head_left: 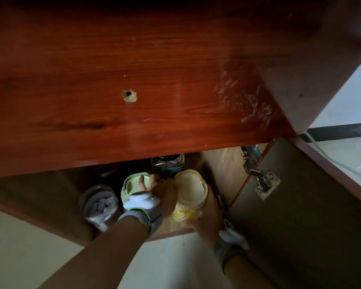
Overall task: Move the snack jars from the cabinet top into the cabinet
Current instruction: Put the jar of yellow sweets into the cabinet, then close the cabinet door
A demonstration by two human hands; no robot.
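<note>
I look down over the red-brown cabinet top (133,69) into the open cabinet below. A clear jar with a cream lid and yellow snacks (191,191) stands on the cabinet floor near the front. My right hand (205,215) wraps around its right side and my left hand (161,192) presses against its left side. To the left stands a jar with a pale green lid (131,184), touched by my left thumb. Further left is a clear-lidded jar with grey and white pieces (99,202). A dark jar (168,162) sits behind them.
The cabinet door (300,215) hangs open on the right, its metal hinge (263,181) close to my right wrist. The overhanging top hides the back of the shelf. Pale floor (19,257) lies in front of the cabinet.
</note>
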